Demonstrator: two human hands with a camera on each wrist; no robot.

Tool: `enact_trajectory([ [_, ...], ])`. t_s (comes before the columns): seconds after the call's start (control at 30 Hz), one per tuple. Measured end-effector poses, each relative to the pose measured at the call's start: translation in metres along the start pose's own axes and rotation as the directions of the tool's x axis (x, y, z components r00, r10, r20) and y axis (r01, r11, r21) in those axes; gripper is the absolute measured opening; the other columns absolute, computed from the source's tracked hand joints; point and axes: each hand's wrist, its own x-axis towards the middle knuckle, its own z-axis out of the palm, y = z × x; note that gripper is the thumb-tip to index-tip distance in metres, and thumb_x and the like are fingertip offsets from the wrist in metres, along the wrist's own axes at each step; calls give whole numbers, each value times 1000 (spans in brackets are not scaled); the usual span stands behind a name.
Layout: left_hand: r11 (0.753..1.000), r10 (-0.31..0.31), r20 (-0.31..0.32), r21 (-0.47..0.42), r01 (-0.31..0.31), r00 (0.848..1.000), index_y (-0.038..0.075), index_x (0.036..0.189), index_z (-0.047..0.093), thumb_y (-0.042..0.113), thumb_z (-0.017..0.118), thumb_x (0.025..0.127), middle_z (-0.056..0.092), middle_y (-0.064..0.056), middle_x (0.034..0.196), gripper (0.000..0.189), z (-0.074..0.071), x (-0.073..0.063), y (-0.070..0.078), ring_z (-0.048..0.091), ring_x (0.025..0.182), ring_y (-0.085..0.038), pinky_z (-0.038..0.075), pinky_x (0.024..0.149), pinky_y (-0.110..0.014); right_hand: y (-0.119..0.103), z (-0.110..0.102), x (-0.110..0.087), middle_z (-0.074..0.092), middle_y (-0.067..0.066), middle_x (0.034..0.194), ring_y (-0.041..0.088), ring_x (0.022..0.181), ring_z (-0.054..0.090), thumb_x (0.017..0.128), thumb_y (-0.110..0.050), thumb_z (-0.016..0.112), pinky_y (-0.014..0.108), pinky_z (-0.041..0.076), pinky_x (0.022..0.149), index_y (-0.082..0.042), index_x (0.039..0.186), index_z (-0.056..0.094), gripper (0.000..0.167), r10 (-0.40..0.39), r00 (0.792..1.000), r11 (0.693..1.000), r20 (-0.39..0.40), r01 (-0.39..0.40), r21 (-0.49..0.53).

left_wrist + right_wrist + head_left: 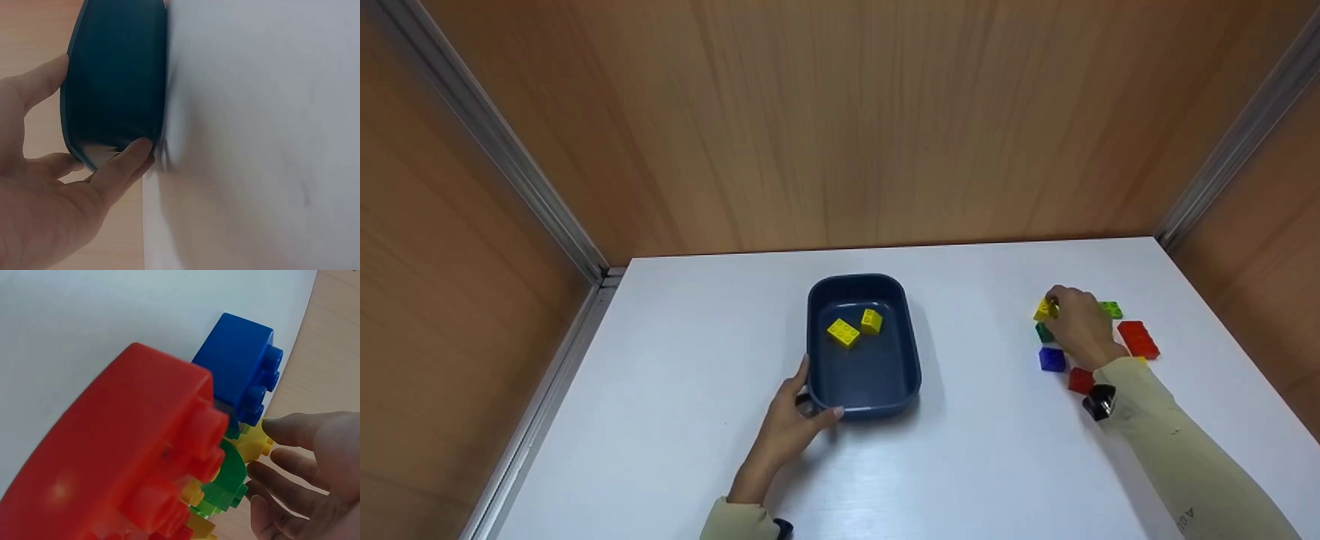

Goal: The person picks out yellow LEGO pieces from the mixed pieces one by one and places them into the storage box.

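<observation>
A dark blue tray (864,382) stands near the middle of the white table, with two yellow toy bricks (844,333) in its far half. My left hand (784,427) holds the tray's near left corner, thumb at the near rim and fingers along the left side. Over at the right, my right hand (1080,326) pinches a yellow toy brick (1042,310) at the far left of a loose group. In the right wrist view, the thumb meets that yellow brick (252,443), beside a green brick (228,481) and a blue brick (236,354).
Around the right hand lie a dark green brick (1043,332), a blue brick (1052,359), a small red brick (1081,380), a large red brick (1138,340) and a light green brick (1111,309). Wooden panels (847,127) wall the table's back and sides.
</observation>
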Motion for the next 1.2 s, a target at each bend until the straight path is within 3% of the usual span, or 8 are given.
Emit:
enact_trajectory([
  [0.23,1000,8,0,14,-8,1000,5,169,20,17,85,90,39,-32,158,102,1,0,1,52,139,-50,51,113,-55,2,1,2,54,36,140,52,123,56,102,-5,65,68,48,109,9,149,47,52,-6,1000,1000,-12,6,-3],
  [0.57,1000,10,5,22,-10,1000,5,169,19,15,82,92,40,-32,157,100,1,-2,1,51,140,-51,49,115,-54,4,3,4,57,35,136,50,118,57,104,-5,62,69,47,110,10,143,52,43,-5,1000,1000,9,5,11],
  [0.9,999,31,13,23,-31,999,5,169,15,18,80,95,41,-30,155,100,3,-2,-1,51,140,-50,47,116,-55,1,8,1,61,32,133,48,115,61,103,-6,65,66,51,108,8,140,57,40,-5,998,999,-67,8,39],
  [1.2,999,37,2,36,-37,999,3,169,16,20,79,95,42,-29,156,98,3,-4,-1,50,141,-49,42,119,-60,-16,7,-6,63,31,133,44,109,60,101,-10,70,64,53,104,8,138,59,42,-53,994,997,-94,59,56],
])
